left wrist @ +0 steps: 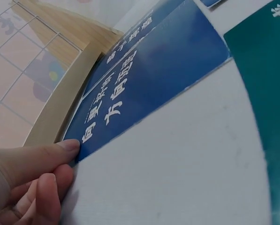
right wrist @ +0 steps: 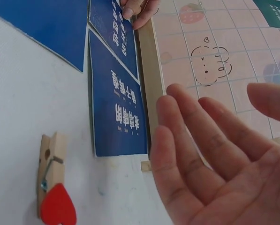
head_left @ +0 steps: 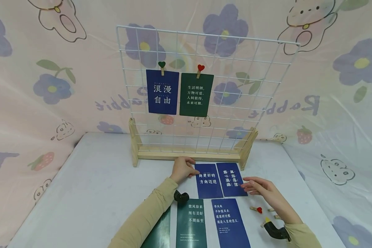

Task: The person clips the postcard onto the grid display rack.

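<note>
At the foot of the wire rack, my left hand (head_left: pixel 183 169) pinches the left edge of a blue card (head_left: pixel 208 182) lying on the table. In the left wrist view the thumb (left wrist: pixel 67 146) lies over the card's corner. Beside it on the right lies a second blue card (head_left: pixel 232 179), its text turned the other way. My right hand (head_left: pixel 260 188) hovers by that card's right edge, fingers loosely extended and holding nothing. A wooden clip with a red heart (right wrist: pixel 57 201) lies on the table near the right hand.
Behind stands a white wire grid (head_left: pixel 229 119) on a wooden base (head_left: pixel 186 155). Clips hold a blue card (head_left: pixel 162 92) and a green card (head_left: pixel 196 94) on it. Nearer lie a green card (head_left: pixel 190 229), a blue card (head_left: pixel 230 230) and another green card (head_left: pixel 159 230). More clips (head_left: pixel 277 217) lie at right.
</note>
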Available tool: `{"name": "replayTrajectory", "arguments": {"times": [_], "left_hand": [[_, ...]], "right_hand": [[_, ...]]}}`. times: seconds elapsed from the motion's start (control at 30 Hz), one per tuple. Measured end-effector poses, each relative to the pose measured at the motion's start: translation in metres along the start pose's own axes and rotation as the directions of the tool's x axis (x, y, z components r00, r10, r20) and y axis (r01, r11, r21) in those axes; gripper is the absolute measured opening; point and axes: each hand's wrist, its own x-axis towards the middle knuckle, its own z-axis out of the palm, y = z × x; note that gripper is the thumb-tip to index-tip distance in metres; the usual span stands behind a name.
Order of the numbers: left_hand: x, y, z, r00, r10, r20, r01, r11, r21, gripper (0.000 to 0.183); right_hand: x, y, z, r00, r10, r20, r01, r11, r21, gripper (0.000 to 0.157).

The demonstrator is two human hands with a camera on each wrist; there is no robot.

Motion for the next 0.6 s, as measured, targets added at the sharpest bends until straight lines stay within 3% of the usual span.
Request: {"name": "replayTrajectory", "arguments": {"times": [0.17, 0.4, 0.6], "left_hand": [[-0.002, 0.002, 0.002, 0.999, 0.018, -0.037, -0.019, 1.000, -0.011, 0.040], [-0.001, 0.000, 0.003, 0.996, 0.031, -0.084, -0.027, 0.998, 0.048, 0.040], [-0.001, 0.001, 0.001, 0.995, 0.043, -0.086, -0.040, 0.998, 0.038, 0.039]], "right_hand": [[-0.007, 0.002, -0.004, 0.999, 0.018, -0.038, -0.018, 1.000, 0.000, 0.047], [-0.021, 0.007, -0.019, 0.990, 0.089, -0.110, -0.092, 0.996, -0.018, 0.053], [-0.033, 0.013, -0.033, 0.983, 0.099, -0.156, -0.103, 0.995, -0.017, 0.054]]}}
